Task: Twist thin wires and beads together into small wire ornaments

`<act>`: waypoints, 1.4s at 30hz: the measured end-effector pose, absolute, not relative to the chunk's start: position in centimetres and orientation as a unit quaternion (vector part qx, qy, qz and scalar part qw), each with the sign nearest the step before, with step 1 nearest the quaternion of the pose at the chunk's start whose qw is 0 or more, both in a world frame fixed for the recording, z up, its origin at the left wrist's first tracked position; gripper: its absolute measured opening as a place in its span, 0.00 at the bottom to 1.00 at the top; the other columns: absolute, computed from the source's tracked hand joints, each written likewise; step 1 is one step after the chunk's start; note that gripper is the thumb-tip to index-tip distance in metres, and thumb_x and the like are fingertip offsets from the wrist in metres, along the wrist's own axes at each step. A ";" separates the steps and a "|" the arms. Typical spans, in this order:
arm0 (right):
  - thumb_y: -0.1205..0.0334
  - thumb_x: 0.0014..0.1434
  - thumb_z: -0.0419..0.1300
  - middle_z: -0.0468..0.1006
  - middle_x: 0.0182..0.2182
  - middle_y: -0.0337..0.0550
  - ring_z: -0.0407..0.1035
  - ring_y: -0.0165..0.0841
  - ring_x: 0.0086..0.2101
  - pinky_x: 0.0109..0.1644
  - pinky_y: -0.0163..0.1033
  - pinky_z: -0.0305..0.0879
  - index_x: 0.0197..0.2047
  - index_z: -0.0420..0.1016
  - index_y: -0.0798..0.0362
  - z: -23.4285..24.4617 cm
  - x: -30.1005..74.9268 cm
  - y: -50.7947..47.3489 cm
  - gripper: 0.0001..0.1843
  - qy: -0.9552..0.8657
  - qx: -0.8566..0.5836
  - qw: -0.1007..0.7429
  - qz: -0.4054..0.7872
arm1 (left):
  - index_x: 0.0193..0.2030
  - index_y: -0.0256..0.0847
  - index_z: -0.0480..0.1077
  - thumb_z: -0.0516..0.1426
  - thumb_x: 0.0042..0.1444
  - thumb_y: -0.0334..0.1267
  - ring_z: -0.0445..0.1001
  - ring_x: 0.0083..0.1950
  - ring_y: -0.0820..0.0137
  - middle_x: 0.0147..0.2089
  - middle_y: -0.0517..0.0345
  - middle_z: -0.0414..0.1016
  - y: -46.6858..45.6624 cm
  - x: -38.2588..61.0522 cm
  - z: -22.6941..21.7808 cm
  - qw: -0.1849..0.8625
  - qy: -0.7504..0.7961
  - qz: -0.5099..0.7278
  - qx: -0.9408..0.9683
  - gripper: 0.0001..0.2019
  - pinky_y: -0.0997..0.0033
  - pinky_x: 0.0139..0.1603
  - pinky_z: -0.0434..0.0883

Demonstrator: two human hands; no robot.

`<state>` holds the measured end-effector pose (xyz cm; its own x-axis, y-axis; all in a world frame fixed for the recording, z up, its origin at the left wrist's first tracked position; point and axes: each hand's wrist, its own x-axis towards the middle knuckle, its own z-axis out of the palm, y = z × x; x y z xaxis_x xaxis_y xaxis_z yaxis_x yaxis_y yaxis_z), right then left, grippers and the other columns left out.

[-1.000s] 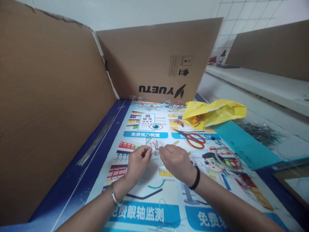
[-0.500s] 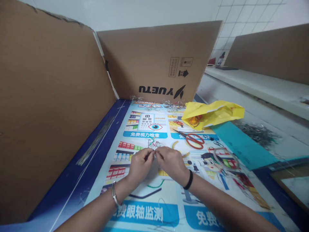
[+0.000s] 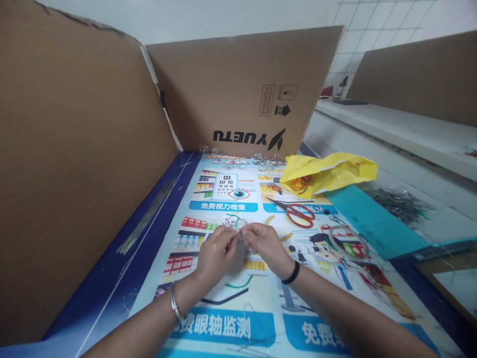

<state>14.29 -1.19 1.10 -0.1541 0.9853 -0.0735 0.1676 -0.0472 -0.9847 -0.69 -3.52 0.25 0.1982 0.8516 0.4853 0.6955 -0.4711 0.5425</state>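
Frankly, what worries me first is the cardboard screen (image 3: 74, 174) standing close along the left of the surface (image 3: 223, 328). I judge a wide elbow swing could tip it onto the work. The yellow plastic bag (image 3: 335, 171) lies at the far right. The red-handled scissors (image 3: 298, 214) sit just in front of it, blades pointing inward, so a careless reach that way could nick a finger.

The left hand (image 3: 216, 253) and right hand (image 3: 266, 243) meet at mid-surface. Both are closed in a fingertip pinch on a small wire piece (image 3: 241, 234) held between them, just above the printed poster. Its far end seems to touch the tangle of coloured wires (image 3: 231, 220), though I cannot tell whether they are joined.

If they are, pulling could drag the whole tangle along. The piece is so thin that I think a loosened pinch would drop it onto the busy print, where it would be hard to find. A sharp wire end could also prick a fingertip.
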 end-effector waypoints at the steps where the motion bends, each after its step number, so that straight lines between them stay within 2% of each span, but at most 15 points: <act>1: 0.61 0.53 0.54 0.70 0.18 0.36 0.61 0.26 0.19 0.24 0.31 0.57 0.27 0.73 0.55 1.0 14.3 -1.1 0.09 -0.596 -0.511 0.395 0.477 | 0.39 0.40 0.72 0.52 0.56 0.29 0.72 0.36 0.71 0.35 0.55 0.72 -3.4 -0.7 0.2 0.110 0.507 0.387 0.762 0.09 0.72 0.37 0.70; 4: 0.65 0.54 0.53 0.75 0.23 0.38 0.68 0.29 0.26 0.31 0.32 0.60 0.29 0.75 0.53 0.8 14.6 -1.2 0.09 -0.701 -0.524 0.355 0.330 | 0.37 0.41 0.72 0.53 0.55 0.30 0.71 0.35 0.71 0.33 0.57 0.72 -3.3 -0.8 0.3 0.118 0.509 0.394 0.757 0.08 0.72 0.36 0.69; 7: 0.65 0.55 0.53 0.77 0.25 0.39 0.70 0.31 0.28 0.32 0.33 0.59 0.30 0.77 0.51 1.0 14.9 -1.4 0.10 -0.742 -0.565 0.301 0.196 | 0.37 0.41 0.72 0.53 0.55 0.29 0.71 0.35 0.71 0.33 0.57 0.72 -3.3 -0.8 0.3 0.113 0.505 0.398 0.757 0.07 0.73 0.36 0.69; 9: 0.64 0.55 0.54 0.78 0.26 0.40 0.70 0.32 0.28 0.31 0.33 0.58 0.30 0.77 0.51 1.2 15.0 -1.5 0.10 -0.744 -0.581 0.286 0.163 | 0.36 0.40 0.72 0.53 0.55 0.28 0.71 0.35 0.71 0.34 0.56 0.72 -3.4 -0.7 0.3 0.107 0.501 0.397 0.761 0.07 0.73 0.36 0.69; 11: 0.64 0.54 0.54 0.77 0.24 0.39 0.69 0.31 0.26 0.30 0.33 0.58 0.29 0.76 0.52 1.3 15.0 -1.4 0.10 -0.736 -0.580 0.289 0.195 | 0.37 0.40 0.72 0.52 0.55 0.28 0.72 0.36 0.71 0.34 0.56 0.72 -3.5 -0.7 0.3 0.101 0.497 0.393 0.767 0.08 0.72 0.37 0.70; 17: 0.64 0.53 0.52 0.68 0.16 0.35 0.63 0.28 0.22 0.26 0.30 0.56 0.21 0.69 0.54 0.9 14.8 -1.2 0.11 -0.668 -0.520 0.338 0.411 | 0.38 0.40 0.72 0.52 0.56 0.29 0.72 0.36 0.70 0.34 0.55 0.72 -3.5 -0.8 -0.2 0.094 0.491 0.378 0.779 0.08 0.71 0.37 0.70; 25: 0.70 0.48 0.50 0.66 0.13 0.34 0.60 0.25 0.18 0.23 0.30 0.53 0.16 0.63 0.54 0.5 14.6 -1.3 0.12 -0.654 -0.505 0.301 0.477 | 0.36 0.39 0.71 0.52 0.56 0.28 0.71 0.35 0.70 0.33 0.55 0.71 -3.5 -0.7 -0.2 0.088 0.473 0.382 0.789 0.08 0.70 0.36 0.69; 29: 0.67 0.48 0.52 0.63 0.12 0.32 0.56 0.24 0.17 0.21 0.30 0.50 0.17 0.64 0.54 0.6 14.6 -1.3 0.10 -0.599 -0.483 0.344 0.538 | 0.36 0.38 0.71 0.52 0.56 0.28 0.71 0.34 0.70 0.32 0.54 0.71 -3.4 -0.7 -0.2 0.089 0.468 0.391 0.787 0.07 0.71 0.35 0.70; 35: 0.58 0.49 0.57 0.61 0.12 0.29 0.48 0.21 0.13 0.17 0.30 0.40 0.28 0.70 0.55 1.3 14.9 -1.4 0.09 -0.489 -0.471 0.366 0.636 | 0.36 0.38 0.71 0.52 0.56 0.28 0.71 0.34 0.70 0.32 0.54 0.71 -3.3 -0.8 -0.1 0.095 0.452 0.398 0.792 0.08 0.72 0.34 0.69; 42: 0.54 0.48 0.62 0.60 0.13 0.28 0.48 0.19 0.13 0.17 0.30 0.38 0.30 0.70 0.56 1.4 15.3 -1.4 0.13 -0.435 -0.404 0.383 0.708 | 0.35 0.39 0.71 0.52 0.56 0.27 0.70 0.33 0.71 0.30 0.56 0.69 -3.3 -1.1 0.1 0.086 0.441 0.396 0.801 0.07 0.73 0.33 0.69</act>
